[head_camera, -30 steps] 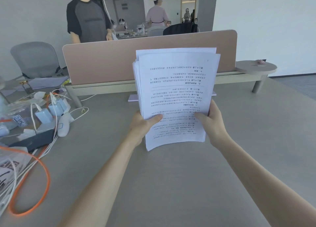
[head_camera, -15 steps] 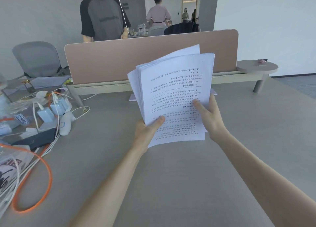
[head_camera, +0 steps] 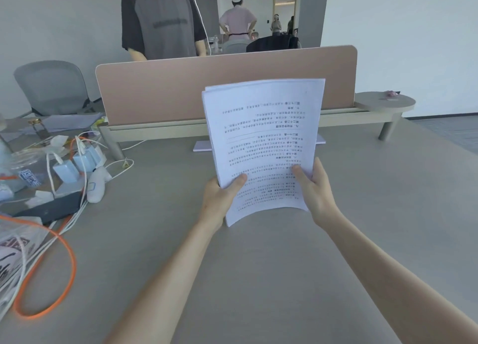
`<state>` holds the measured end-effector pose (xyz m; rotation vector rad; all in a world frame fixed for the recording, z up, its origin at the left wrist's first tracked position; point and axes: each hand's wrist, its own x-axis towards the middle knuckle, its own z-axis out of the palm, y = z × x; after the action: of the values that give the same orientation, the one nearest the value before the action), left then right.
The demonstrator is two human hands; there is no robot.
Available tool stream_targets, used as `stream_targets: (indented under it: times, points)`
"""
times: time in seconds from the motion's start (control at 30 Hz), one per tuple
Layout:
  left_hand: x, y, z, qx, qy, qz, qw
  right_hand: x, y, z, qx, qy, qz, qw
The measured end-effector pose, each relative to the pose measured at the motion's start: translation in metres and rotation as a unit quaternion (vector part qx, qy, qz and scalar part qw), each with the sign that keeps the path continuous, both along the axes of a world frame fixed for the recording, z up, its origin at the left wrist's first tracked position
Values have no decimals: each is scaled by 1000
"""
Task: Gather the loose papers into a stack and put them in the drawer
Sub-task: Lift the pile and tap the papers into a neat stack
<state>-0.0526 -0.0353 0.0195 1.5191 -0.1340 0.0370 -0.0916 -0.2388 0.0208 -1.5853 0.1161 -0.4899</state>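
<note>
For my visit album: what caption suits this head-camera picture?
Both hands, left and right, hold a stack of printed papers upright above a grey desk.

We sit at a wide grey desk (head_camera: 258,279). A pink divider panel (head_camera: 155,92) stands upright along its far edge, on a low beige shelf (head_camera: 344,116) that ends in a round part at the right. Behind the panel, at the left, we see a grey office chair (head_camera: 51,84). The white wall (head_camera: 403,33) at the right is bright with daylight. Further back an open office room continues.
</note>
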Motion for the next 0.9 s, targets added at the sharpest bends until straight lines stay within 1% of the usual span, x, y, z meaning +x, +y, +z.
stream_targets:
  times: [0.1, 0.27, 0.4, 0.63, 0.73, 0.8, 0.9]
  points:
    - [-2, -3, -3, -1, -2, -10, 1000, 0, 3, -4, -8, 3, -7, 1000]
    - [0, -3, -6, -13, -12, 15, 1000, -1, 4, -11, -10, -2, -29, 1000]
    - [-4, -2, -14, 8, -10, 26, 1000, -5, 9, -21, -11, 21, -24, 999]
    - [-4, -2, -23, 56, 14, 14, 998, -4, 7, -34, -33, 49, -22, 998]
    - [2, 1, -27, 49, 19, 15, 999, 0, 7, -35, -43, 66, -19, 997]
    - [4, -1, -29, 44, 22, 14, 999, 4, 5, -34, -40, 77, -10, 996]
    - [9, -3, -32, 35, 31, 15, 999, 7, 1, -37, -10, 94, 1, 996]
